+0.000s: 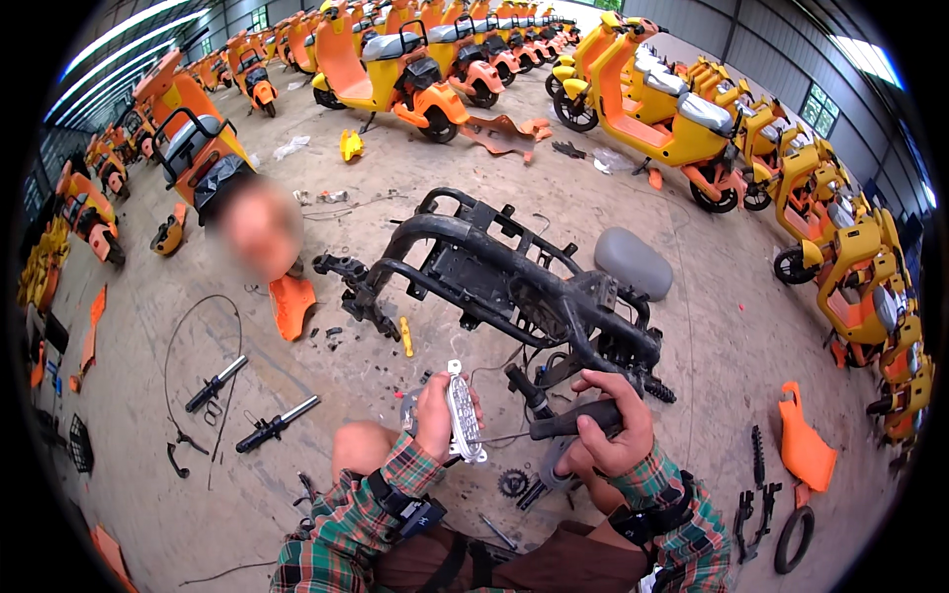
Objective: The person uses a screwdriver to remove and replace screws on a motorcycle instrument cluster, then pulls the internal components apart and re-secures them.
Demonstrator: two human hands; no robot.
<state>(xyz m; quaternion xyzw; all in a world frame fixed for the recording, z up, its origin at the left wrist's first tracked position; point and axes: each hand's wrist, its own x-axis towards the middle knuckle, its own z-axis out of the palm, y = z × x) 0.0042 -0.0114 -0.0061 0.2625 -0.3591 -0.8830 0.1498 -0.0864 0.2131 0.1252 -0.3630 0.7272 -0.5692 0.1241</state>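
Note:
My left hand point(433, 415) is closed around a clear oblong lamp unit point(463, 407) with white mounting tabs at its top and bottom, held upright. My right hand point(615, 425) grips the dark handle of a screwdriver point(565, 422). Its thin shaft points left, and the tip meets the lower edge of the lamp; whether it sits in a screw I cannot tell. Just beyond my hands lies a stripped black scooter frame point(465, 237). Below the lamp, a small dark sprocket point(513, 482) rests on the floor between my legs.
Two shock absorbers point(277, 425) and a looped cable point(170, 341) lie at the left. A grey seat point(633, 263) is beyond the frame. Orange panels point(806, 440) and a black rubber ring point(794, 541) lie at the right. Rows of yellow-orange scooters point(390, 74) stand behind.

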